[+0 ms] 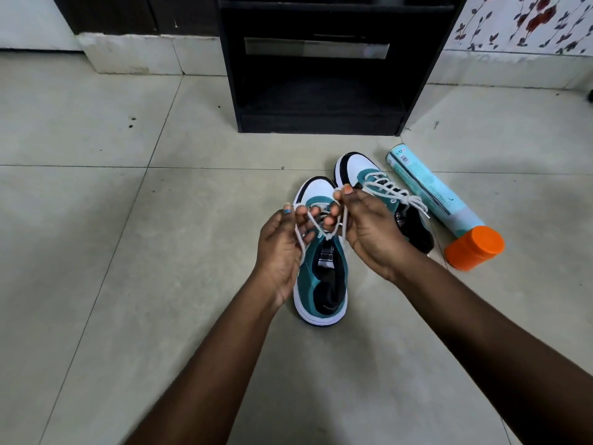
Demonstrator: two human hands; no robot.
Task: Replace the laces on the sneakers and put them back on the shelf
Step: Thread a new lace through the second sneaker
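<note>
Black shelf (pixel 321 75) at top centre has open tile floor (pixel 96 252) before it; centre-frame, the light, stiff-soled near sneaker (pixel 321 284) stands beside the laced sneaker (pixel 385 200), while left hand (pixel 282 245) and right hand (pixel 369 229) each pinch the limp, soft white lace (pixel 324 234), best held near its ends.

Two sneakers stood on the floor (pixel 128 284) before the shelf unit (pixel 321 75); the near sneaker (pixel 321 284) sat left of and nearer than the far sneaker (pixel 378 194); a spray can (pixel 430 191) lay on its side just right of the far sneaker, perhaps touching it; both hands, left hand (pixel 279 248) and right hand (pixel 369 232), hung above the near sneaker, its lace (pixel 316 226) strung between them.
</note>
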